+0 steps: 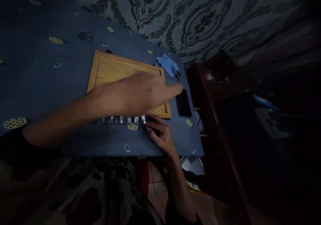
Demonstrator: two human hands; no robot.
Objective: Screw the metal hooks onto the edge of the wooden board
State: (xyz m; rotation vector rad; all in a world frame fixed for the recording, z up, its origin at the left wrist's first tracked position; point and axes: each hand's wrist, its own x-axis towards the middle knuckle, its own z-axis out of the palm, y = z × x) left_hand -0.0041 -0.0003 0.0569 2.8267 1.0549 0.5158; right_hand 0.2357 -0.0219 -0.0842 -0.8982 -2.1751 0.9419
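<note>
**My right hand (pixel 162 134) at the end of a row of small shiny pieces (pixel 121 120), my left hand (pixel 140 94) across the wooden board (pixel 112 67)**

Nearest to me is my own patterned clothing (pixel 95 191), in front of the near edge of the table (pixel 100 144), which is covered in dark blue with yellow spotted shapes and small pale labels printed on it.

My right hand comes up over that edge with its fingers bent, the tips at the rightmost shiny piece; I cannot tell whether they grip it or only touch it. The other pieces stretch leftward in a line just beside the near side of the wooden board, partly covered by my left hand and wrist.

My left hand lies across my view of the board, back upward, one digit stretched out to the right. Its other fingers are hidden, so I cannot tell whether it is closed on anything.

To the right of the board lies a dark phone (pixel 184 105). Farther off, near the board's far right corner, is a crumpled blue cloth (pixel 168 65). Beyond the table hangs a patterned backdrop (pixel 150 9).
</note>
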